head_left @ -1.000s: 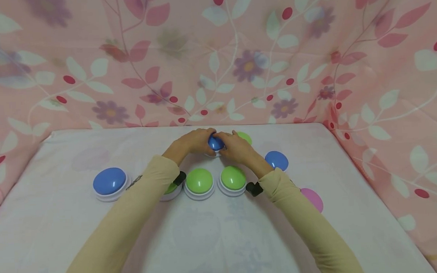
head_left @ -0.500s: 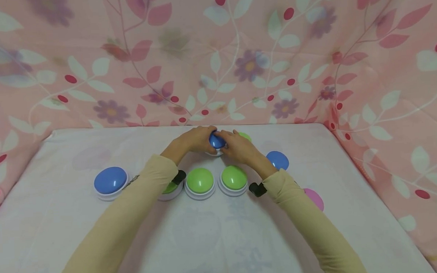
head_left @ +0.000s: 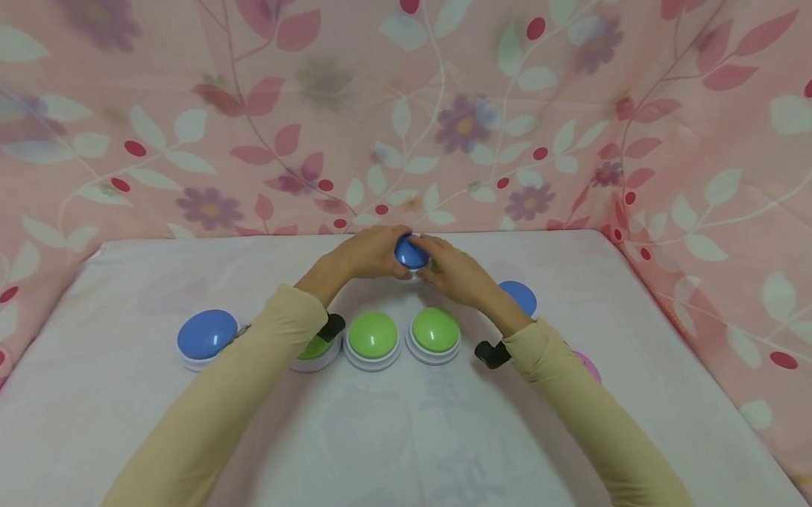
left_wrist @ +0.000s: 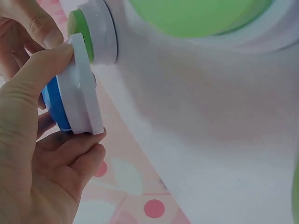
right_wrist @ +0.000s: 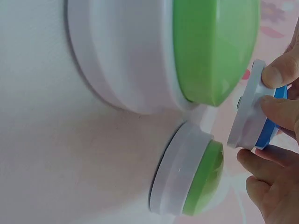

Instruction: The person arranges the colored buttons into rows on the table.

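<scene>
While a blue button with a white base (head_left: 207, 335) stands at the far left of the white surface (head_left: 400, 462), the person's beige left sleeve (head_left: 243, 382) passes just to its right and partly covers a first green button (head_left: 315, 351). Beyond these, the left hand (head_left: 371, 255) is clamped on the side of a second blue button (head_left: 412, 254), its thumb on the white base. A middle green button (head_left: 373, 335) stands nearer the person. The second blue button is held above the far part of the surface, tilted, with part of its underside showing in the wrist views. A third green button (head_left: 435, 329) stands just beside the middle one. The right hand (head_left: 457, 272) grips the second blue button from the other side, its thumb also on the base. Past the right wrist lies a third blue button (head_left: 519, 297), partly covered, and then a pink button (head_left: 588, 366), mostly hidden by the right sleeve (head_left: 579, 397).
</scene>
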Demonstrator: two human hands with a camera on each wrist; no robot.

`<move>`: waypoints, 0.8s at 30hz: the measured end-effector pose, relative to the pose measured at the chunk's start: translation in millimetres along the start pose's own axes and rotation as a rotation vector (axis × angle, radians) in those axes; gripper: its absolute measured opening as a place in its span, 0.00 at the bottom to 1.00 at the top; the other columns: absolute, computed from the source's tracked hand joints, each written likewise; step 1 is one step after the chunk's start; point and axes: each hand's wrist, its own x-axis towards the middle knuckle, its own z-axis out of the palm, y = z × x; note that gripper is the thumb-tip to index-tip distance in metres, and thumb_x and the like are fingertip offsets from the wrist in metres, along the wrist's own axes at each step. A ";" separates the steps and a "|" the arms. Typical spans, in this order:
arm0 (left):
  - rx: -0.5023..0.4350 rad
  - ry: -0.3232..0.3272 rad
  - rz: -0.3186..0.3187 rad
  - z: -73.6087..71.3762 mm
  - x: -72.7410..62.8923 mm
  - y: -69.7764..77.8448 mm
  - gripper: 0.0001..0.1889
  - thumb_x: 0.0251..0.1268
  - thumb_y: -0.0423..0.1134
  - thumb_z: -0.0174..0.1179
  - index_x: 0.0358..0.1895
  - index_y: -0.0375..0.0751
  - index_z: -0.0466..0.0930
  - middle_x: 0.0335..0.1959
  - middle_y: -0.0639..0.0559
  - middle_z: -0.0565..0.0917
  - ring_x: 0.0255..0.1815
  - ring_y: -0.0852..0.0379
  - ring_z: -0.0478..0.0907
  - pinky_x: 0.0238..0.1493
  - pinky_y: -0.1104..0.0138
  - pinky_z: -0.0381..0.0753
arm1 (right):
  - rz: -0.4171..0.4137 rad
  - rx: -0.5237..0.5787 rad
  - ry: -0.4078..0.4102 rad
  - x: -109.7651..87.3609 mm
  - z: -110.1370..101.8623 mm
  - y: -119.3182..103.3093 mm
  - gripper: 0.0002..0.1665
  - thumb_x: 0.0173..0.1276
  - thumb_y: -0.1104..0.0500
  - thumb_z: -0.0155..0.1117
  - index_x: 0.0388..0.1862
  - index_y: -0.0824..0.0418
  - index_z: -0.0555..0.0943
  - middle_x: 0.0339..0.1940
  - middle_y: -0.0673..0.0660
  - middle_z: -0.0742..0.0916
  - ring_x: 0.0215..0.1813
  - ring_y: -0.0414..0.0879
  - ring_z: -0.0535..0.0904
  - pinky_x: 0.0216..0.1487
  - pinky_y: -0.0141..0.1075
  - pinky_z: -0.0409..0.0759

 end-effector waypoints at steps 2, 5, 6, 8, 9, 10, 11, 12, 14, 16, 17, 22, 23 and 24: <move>-0.001 0.007 0.009 -0.7 -0.2 3.4 0.42 0.55 0.49 0.72 0.71 0.33 0.65 0.66 0.40 0.74 0.64 0.44 0.73 0.68 0.54 0.69 | 0.003 0.015 0.007 -2.7 -1.1 1.5 0.36 0.73 0.58 0.61 0.77 0.57 0.62 0.75 0.64 0.68 0.73 0.58 0.68 0.70 0.52 0.68; 0.007 0.008 0.016 -1.0 -0.1 8.3 0.41 0.56 0.49 0.72 0.70 0.35 0.66 0.66 0.41 0.75 0.64 0.44 0.74 0.68 0.54 0.69 | 0.000 0.030 0.018 -7.4 -2.0 3.5 0.36 0.73 0.58 0.62 0.77 0.57 0.62 0.75 0.63 0.68 0.72 0.57 0.68 0.70 0.52 0.67; 0.011 0.008 0.017 -0.5 0.3 9.5 0.41 0.56 0.49 0.72 0.70 0.35 0.66 0.66 0.41 0.75 0.64 0.45 0.74 0.68 0.55 0.70 | 0.001 0.032 0.021 -9.3 -2.5 3.8 0.37 0.72 0.59 0.62 0.77 0.57 0.62 0.75 0.63 0.68 0.72 0.57 0.68 0.71 0.52 0.67; 0.014 0.011 0.023 0.1 0.8 12.7 0.41 0.56 0.49 0.72 0.70 0.36 0.66 0.66 0.41 0.75 0.64 0.45 0.74 0.67 0.55 0.70 | 0.003 0.034 0.031 -13.5 -3.5 4.3 0.37 0.73 0.59 0.62 0.77 0.58 0.61 0.75 0.64 0.68 0.72 0.58 0.68 0.70 0.52 0.67; 0.016 0.015 0.026 0.6 1.1 14.2 0.41 0.55 0.49 0.72 0.70 0.36 0.66 0.65 0.41 0.76 0.64 0.45 0.74 0.67 0.55 0.71 | 0.004 0.035 0.037 -15.7 -4.3 4.3 0.37 0.72 0.59 0.62 0.77 0.58 0.61 0.75 0.64 0.68 0.72 0.58 0.68 0.70 0.53 0.67; 0.017 0.019 0.029 1.3 0.9 15.4 0.41 0.55 0.50 0.72 0.70 0.36 0.67 0.65 0.42 0.76 0.63 0.46 0.75 0.67 0.56 0.71 | 0.004 0.031 0.042 -17.5 -4.4 4.5 0.37 0.72 0.59 0.62 0.77 0.59 0.61 0.75 0.64 0.68 0.72 0.59 0.68 0.70 0.53 0.67; 0.015 0.022 0.032 1.8 0.8 16.7 0.41 0.55 0.50 0.72 0.70 0.36 0.67 0.65 0.42 0.76 0.63 0.46 0.75 0.66 0.56 0.71 | 0.005 0.030 0.047 -19.5 -4.7 4.4 0.37 0.73 0.59 0.62 0.77 0.59 0.61 0.75 0.64 0.67 0.72 0.59 0.68 0.70 0.54 0.67; 0.014 0.026 0.036 2.4 0.5 18.2 0.41 0.55 0.50 0.72 0.69 0.36 0.67 0.65 0.42 0.76 0.63 0.46 0.75 0.66 0.56 0.72 | 0.004 0.028 0.052 -21.6 -5.3 4.1 0.37 0.73 0.58 0.62 0.77 0.59 0.61 0.75 0.64 0.67 0.73 0.59 0.68 0.70 0.54 0.67; 0.008 0.031 0.043 3.9 -0.1 21.7 0.40 0.55 0.50 0.72 0.69 0.37 0.67 0.64 0.43 0.77 0.62 0.47 0.75 0.65 0.57 0.72 | 0.003 0.029 0.059 -26.2 -6.0 4.6 0.37 0.73 0.58 0.62 0.77 0.60 0.61 0.76 0.64 0.67 0.73 0.60 0.67 0.70 0.54 0.67; 0.011 0.036 0.051 5.7 -0.8 25.4 0.39 0.55 0.50 0.72 0.68 0.37 0.68 0.64 0.44 0.77 0.61 0.48 0.76 0.65 0.58 0.73 | 0.000 0.044 0.063 -31.9 -7.4 4.5 0.37 0.73 0.58 0.62 0.77 0.60 0.61 0.76 0.63 0.66 0.73 0.59 0.67 0.70 0.54 0.67; 0.012 0.038 0.058 6.7 -1.1 27.6 0.39 0.55 0.50 0.72 0.68 0.37 0.69 0.63 0.45 0.78 0.61 0.49 0.76 0.65 0.58 0.73 | -0.003 0.052 0.064 -35.3 -8.2 4.8 0.37 0.73 0.58 0.62 0.77 0.60 0.61 0.76 0.63 0.66 0.73 0.59 0.66 0.70 0.54 0.67; 0.026 0.047 0.108 13.4 -2.3 40.6 0.36 0.54 0.51 0.72 0.65 0.40 0.71 0.60 0.47 0.80 0.58 0.51 0.78 0.61 0.60 0.75 | -0.029 0.070 0.091 -55.1 -12.8 8.0 0.36 0.72 0.60 0.63 0.75 0.62 0.63 0.75 0.63 0.68 0.73 0.59 0.67 0.69 0.53 0.68; 0.026 0.047 0.116 15.0 -2.3 43.4 0.36 0.54 0.52 0.72 0.65 0.40 0.71 0.60 0.48 0.80 0.57 0.51 0.78 0.61 0.60 0.75 | -0.037 0.066 0.096 -59.1 -13.6 8.7 0.36 0.71 0.60 0.64 0.75 0.63 0.64 0.75 0.64 0.68 0.73 0.59 0.67 0.69 0.54 0.68; 0.029 0.046 0.123 16.7 -2.5 46.1 0.36 0.54 0.52 0.72 0.65 0.41 0.71 0.59 0.48 0.81 0.57 0.51 0.79 0.60 0.60 0.76 | -0.043 0.065 0.101 -62.9 -14.4 9.2 0.36 0.71 0.61 0.64 0.75 0.63 0.64 0.75 0.64 0.68 0.73 0.59 0.67 0.69 0.54 0.69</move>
